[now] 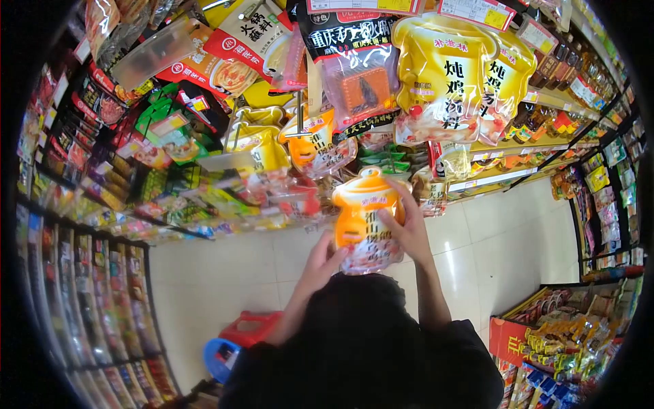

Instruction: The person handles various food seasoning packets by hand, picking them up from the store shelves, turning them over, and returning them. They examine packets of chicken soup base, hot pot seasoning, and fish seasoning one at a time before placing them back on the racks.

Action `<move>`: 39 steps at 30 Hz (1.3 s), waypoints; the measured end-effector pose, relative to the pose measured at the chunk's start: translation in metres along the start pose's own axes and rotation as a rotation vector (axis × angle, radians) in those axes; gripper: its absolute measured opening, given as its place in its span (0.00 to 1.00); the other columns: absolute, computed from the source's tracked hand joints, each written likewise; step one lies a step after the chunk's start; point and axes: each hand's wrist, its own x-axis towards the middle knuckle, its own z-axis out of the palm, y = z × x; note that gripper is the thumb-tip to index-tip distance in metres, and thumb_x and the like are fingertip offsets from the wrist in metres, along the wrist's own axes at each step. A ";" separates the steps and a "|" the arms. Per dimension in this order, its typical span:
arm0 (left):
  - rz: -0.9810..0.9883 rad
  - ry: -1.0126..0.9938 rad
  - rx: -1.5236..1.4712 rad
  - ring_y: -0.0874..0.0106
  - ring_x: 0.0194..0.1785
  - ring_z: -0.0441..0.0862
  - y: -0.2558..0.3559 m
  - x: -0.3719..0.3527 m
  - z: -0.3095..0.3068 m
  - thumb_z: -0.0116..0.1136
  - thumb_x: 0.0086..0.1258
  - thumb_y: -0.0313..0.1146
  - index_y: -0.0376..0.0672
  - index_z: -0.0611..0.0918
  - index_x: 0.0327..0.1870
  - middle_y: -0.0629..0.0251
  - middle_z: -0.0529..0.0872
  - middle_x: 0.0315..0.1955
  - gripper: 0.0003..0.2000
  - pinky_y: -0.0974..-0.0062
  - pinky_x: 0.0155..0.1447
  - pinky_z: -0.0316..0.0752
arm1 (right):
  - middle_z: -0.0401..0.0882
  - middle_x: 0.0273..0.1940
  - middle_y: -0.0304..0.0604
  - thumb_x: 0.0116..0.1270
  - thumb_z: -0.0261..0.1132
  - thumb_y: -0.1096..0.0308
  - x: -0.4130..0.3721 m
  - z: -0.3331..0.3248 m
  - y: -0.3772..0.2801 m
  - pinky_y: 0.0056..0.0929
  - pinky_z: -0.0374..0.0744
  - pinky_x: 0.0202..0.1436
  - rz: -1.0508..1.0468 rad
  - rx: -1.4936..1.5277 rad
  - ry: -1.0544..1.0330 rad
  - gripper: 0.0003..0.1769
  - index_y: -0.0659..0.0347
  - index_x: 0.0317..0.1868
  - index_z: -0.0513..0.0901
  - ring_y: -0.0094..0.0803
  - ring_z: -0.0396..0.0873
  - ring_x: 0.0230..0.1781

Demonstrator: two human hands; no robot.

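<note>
Your right hand (411,230) grasps the orange pouch (366,213) along its right edge, thumb across the printed front, other fingers partly hidden. Your left hand (321,263) pinches the pouch near its lower left corner; the fingers behind cannot be fully verified. The pouch is carried by your hands alone, held over the tiled floor (501,245) between your torso and the front edge of the shelf (492,180). Its long axis runs from your body towards that edge, lid-shaped end foremost, printed face towards you. It lies left of the right hand, and right and forward of the left. The right hand is nearer the shelf. Yellow pouches (443,76) hang ahead and to the right; a similar orange packet (317,151) hangs ahead-left.
</note>
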 end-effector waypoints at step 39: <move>0.402 0.315 -0.102 0.79 0.40 0.86 0.108 0.214 0.045 0.71 0.64 0.30 0.35 0.87 0.46 0.67 0.91 0.39 0.12 0.77 0.44 0.79 | 0.79 0.47 0.45 0.69 0.71 0.69 0.092 -0.038 0.036 0.28 0.76 0.52 -0.265 -0.071 0.231 0.17 0.68 0.52 0.78 0.29 0.78 0.47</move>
